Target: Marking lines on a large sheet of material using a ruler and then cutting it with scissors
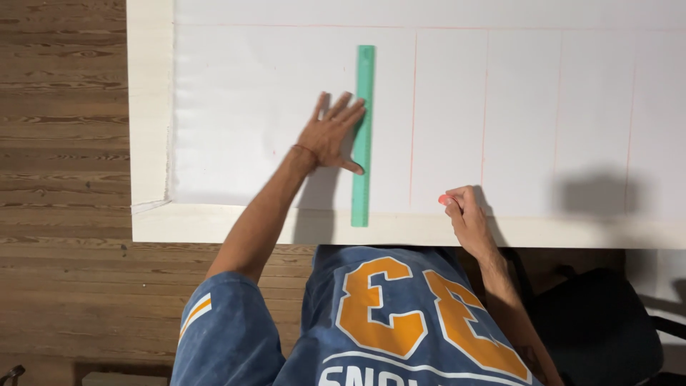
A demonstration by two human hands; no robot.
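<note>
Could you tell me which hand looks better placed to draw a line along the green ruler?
Probably the right hand: it grips the red pencil, while the left hand lies flat against the ruler.

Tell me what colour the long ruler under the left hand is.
The ruler is mint green, lying on white fabric; the head view, the only one, shows it.

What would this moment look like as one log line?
left hand: flat, pressing green ruler | right hand: holding red pencil | surface: white sheet with ruled red lines
</note>
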